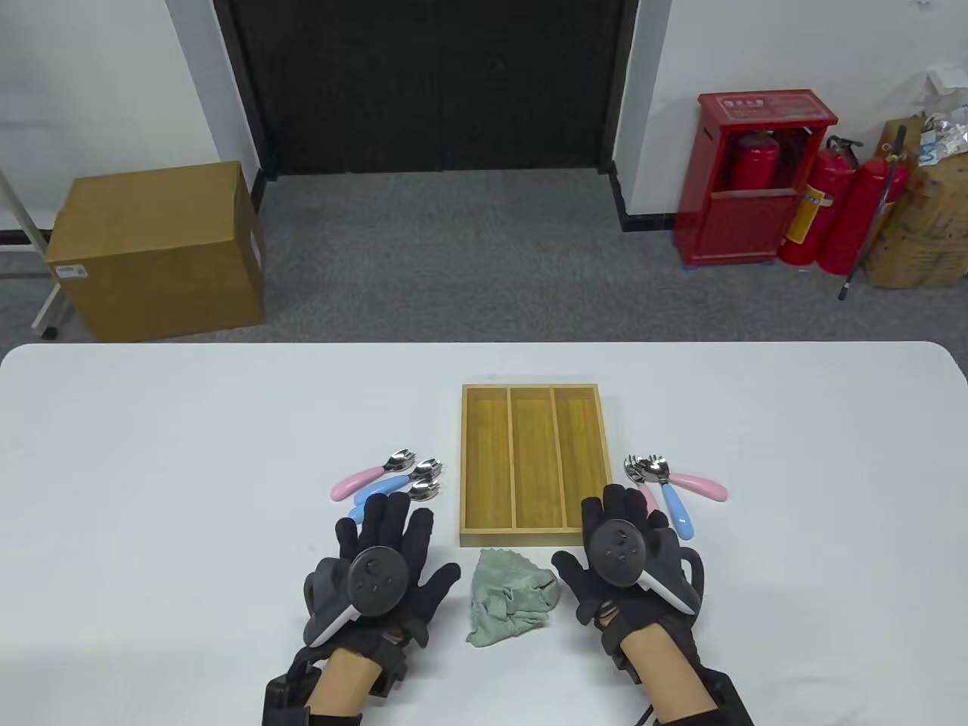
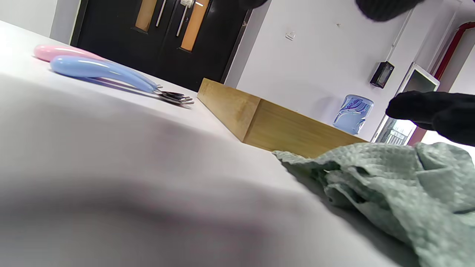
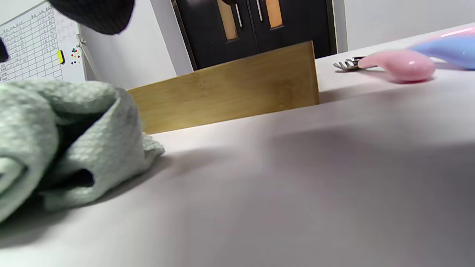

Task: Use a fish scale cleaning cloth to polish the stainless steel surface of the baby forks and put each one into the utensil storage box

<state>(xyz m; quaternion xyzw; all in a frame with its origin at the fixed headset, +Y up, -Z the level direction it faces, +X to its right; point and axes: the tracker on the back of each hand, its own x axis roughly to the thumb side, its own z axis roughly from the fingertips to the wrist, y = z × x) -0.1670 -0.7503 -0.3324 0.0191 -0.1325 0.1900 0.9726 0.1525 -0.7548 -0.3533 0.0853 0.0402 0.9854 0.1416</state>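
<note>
You're at the start: both hands, left (image 1: 386,563) & right (image 1: 624,563), lie flat w/ grip spread, crumpled green waffle-weave cloth (image 1: 510,597) between them, three-slot bamboo box (image 1: 529,465) empty, pastel-handled steel forks (image 1: 393,480) unpolished either side.

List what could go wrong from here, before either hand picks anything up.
1. The forks left of the box lie overlapping, so lifting one may drag its neighbours.
2. The right hand partly covers the forks right of the box and may knock them.
3. The cloth lies crumpled and may wipe poorly.
</note>
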